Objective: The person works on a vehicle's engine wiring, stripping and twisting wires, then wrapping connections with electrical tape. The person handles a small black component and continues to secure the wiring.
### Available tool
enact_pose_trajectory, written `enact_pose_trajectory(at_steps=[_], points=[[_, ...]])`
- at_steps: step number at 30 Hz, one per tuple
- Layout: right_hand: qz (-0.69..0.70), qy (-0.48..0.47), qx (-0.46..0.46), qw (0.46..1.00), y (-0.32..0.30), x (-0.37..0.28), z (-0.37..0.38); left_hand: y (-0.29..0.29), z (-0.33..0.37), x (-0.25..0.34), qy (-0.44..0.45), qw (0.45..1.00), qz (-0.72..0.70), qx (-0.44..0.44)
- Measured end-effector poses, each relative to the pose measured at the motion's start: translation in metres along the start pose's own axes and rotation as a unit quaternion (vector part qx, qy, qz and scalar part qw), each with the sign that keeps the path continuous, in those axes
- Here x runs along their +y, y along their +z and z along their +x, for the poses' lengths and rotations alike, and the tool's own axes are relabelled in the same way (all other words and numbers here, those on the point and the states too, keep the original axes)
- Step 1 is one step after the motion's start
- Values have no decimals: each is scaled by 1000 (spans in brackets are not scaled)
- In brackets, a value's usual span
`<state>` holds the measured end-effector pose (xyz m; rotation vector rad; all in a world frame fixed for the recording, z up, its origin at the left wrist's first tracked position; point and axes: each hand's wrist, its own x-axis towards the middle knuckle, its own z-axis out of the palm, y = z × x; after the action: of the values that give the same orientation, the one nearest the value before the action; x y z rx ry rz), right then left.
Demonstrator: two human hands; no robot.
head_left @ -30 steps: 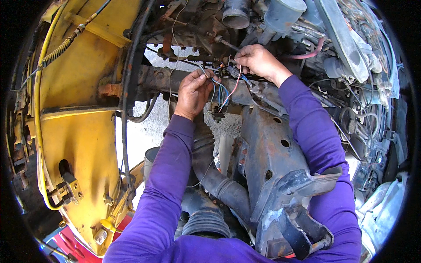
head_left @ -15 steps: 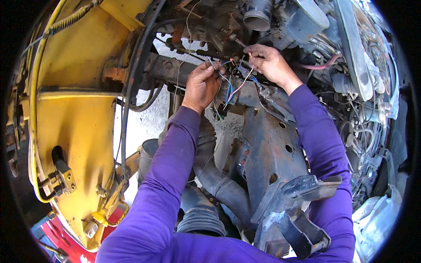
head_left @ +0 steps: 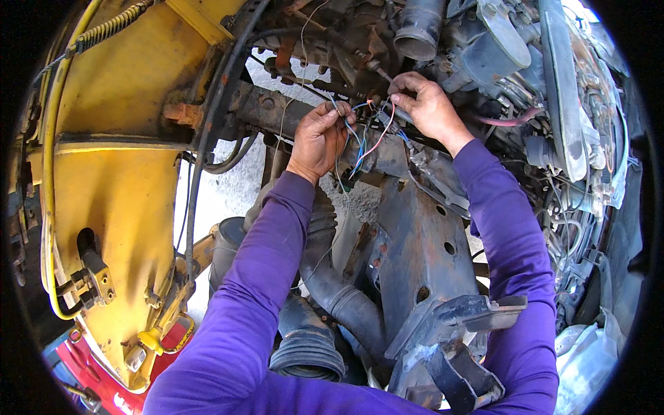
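Nearest, at lower edge: purple sleeves [head_left: 252,290] on both arms, stretched upward, converging toward the middle. Low between them, a corrugated rubber hose [head_left: 308,361]. To its right, a scuffed angled steel bracket [head_left: 443,321], overlapping the right sleeve; just above, a dark steel plate with round holes [head_left: 411,242].

Farther up, left hand [head_left: 316,140]: upright from the wrist, fingers curled, thumb pressed to fingertips. Grip pinched together on a thin light-blue wire [head_left: 335,103]. Right hand [head_left: 430,109], slightly higher: slanting in from lower right, fingers pointing left, knuckles bent. Thumb and forefinger clamped on the upper part of a pink wire [head_left: 378,140]. In the gap between hands: wire bundle, including blue wires [head_left: 362,146], some slack and drooping.

Beyond, above the right hand, an open-ended metal pipe [head_left: 417,38]. Off left, a yellow metal panel [head_left: 124,207], stained, with a yellow hose [head_left: 49,173] along its outer side.
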<state>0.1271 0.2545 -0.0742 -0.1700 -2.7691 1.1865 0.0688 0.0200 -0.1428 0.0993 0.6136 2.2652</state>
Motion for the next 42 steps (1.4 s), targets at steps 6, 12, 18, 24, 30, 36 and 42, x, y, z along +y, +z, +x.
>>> enact_pose_trajectory(at_steps=[6,12,18,24,30,36,42], points=[[66,87,-63,992,1,3,5,-1,0,-2,8,1000,-3,-9],[99,102,-66,988,4,11,7,1,1,0,4,1000,-1,-23],[101,128,-77,984,4,12,9,1,0,-1,13,1000,2,-23],[154,104,-69,980,6,16,6,1,1,-1,0,1000,7,-5],[146,125,-94,977,4,17,7,5,-1,0,4,1000,-1,6],[212,143,-81,963,8,22,7,2,1,0,1,1000,1,-17],[209,145,-88,963,6,13,6,-3,1,-1,4,1000,-9,-20]])
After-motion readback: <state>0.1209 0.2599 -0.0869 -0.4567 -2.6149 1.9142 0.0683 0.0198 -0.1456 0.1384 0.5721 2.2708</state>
